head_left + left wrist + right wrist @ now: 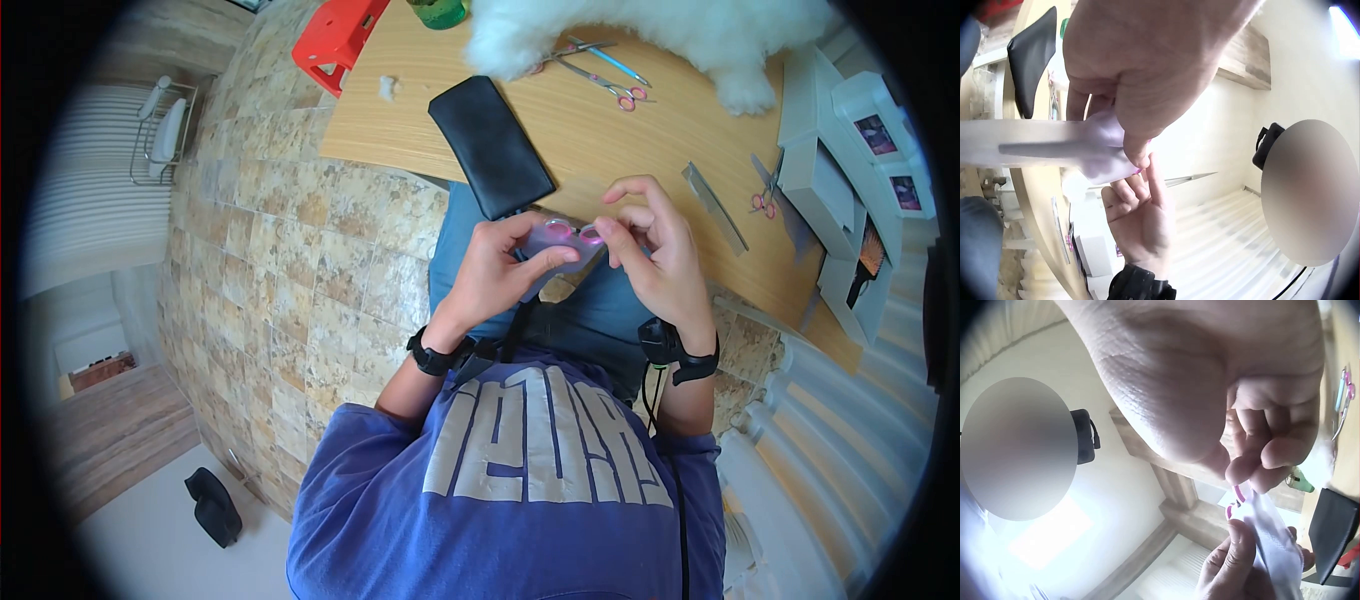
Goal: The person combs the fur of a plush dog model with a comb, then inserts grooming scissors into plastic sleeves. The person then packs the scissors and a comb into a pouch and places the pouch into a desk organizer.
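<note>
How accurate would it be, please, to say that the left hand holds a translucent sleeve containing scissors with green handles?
Not quite: the scissors are pink-handled, not green-handled, as the head view shows. The left hand does hold the translucent sleeve containing them.

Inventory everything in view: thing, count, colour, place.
sleeve: 1, translucent, left hand
sleeved scissors: 1, pink rings, in sleeve
loose scissors: at least 2, pink rings, table
stick: 1, blue, by scissors
flat strip: 1, silver, table
case: 1, black, table edge
fluffy animal: 1, white, table
tuft: 1, white, table
container: 1, green, far table
drawer unit: 1, white, table right
brush: 1, black, drawer unit
table: 1, light wood, ahead
stool: 1, red, beyond table
floor tiles: many, beige, left
shirt: 1, purple, torso
wristbands: 2, black, wrists
left hand: 1, bare, holding sleeve
right hand: 1, bare, at scissors' rings
</note>
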The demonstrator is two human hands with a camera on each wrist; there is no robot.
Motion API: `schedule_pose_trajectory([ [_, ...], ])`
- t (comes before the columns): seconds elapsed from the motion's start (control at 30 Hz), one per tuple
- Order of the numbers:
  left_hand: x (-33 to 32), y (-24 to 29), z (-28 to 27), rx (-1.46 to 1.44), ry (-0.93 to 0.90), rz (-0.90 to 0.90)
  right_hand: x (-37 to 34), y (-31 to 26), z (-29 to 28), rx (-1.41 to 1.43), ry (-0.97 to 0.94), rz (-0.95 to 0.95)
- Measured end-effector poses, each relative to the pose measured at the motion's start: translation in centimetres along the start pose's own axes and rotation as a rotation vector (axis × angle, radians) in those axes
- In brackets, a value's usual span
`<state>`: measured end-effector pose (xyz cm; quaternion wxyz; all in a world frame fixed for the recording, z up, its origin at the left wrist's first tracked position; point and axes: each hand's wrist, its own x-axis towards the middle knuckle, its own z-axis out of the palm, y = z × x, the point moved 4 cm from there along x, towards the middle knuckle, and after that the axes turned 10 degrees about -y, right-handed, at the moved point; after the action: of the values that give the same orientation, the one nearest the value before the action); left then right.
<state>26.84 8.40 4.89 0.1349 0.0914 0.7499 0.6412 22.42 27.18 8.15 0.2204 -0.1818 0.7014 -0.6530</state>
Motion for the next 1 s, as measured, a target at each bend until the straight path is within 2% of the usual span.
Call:
schedule_pose_trajectory([
  [0.13, 0.0, -0.3, 0.0, -0.054, 0.031, -0.007, -0.1, 0.0, -0.4, 0.081, 0.041, -0.047],
  [0.4, 0.0, -0.5, -0.1, -0.098, 0.067, 0.035, -0.4, -0.9, 0.0, -0.114, -0.004, -0.141],
  [0.6, 0.0, -0.5, -0.1, -0.106, 0.076, 0.041, -0.6, -1.2, -0.1, -0.094, 0.042, -0.157],
  [1.0, 0.0, -0.5, -0.2, -0.15, 0.078, 0.026, -0.5, -1.2, 0.0, -0.175, 0.018, -0.145],
])
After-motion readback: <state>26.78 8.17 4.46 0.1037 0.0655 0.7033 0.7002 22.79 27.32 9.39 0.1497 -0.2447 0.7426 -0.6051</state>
